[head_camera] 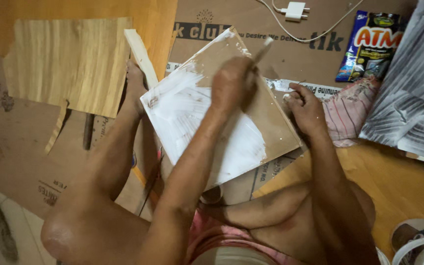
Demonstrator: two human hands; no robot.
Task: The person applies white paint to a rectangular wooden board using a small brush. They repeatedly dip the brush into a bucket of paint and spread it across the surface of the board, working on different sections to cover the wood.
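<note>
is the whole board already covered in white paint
No, white paint covers only part of the board; bare brown shows near the right hand.

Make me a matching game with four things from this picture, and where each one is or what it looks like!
Things:
1. square board
2. brush
3. charger plug
4. snack packet

Clues:
A. white, at the top edge on the cardboard
B. held in the left hand
C. half covered in white paint, its right edge steadied by the right hand
D. blue and shiny, at the upper right

Pairs: 1-C, 2-B, 3-A, 4-D
</note>
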